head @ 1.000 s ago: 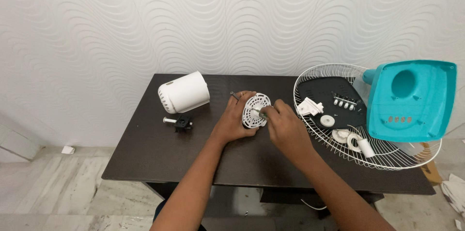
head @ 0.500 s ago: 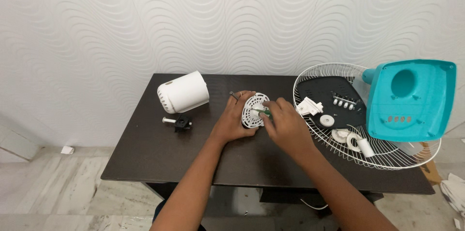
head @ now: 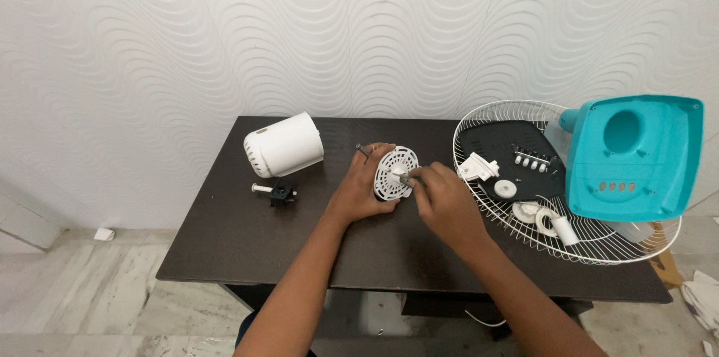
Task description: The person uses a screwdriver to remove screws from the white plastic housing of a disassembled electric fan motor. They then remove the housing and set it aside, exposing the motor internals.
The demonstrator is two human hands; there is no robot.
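My left hand grips a round white slotted plastic fan part, held upright on the dark table near its middle. My right hand is closed on a small green-handled tool, whose tip touches the centre of the white part. A short metal shaft sticks out behind my left fingers.
A white cylindrical motor cover lies at the back left, with a small black-and-white bracket in front of it. At the right a white wire fan guard holds a black panel, small white parts and a turquoise fan base.
The right hand has shifted slightly at the centre of the white part. The left hand and the rest of the table look the same.
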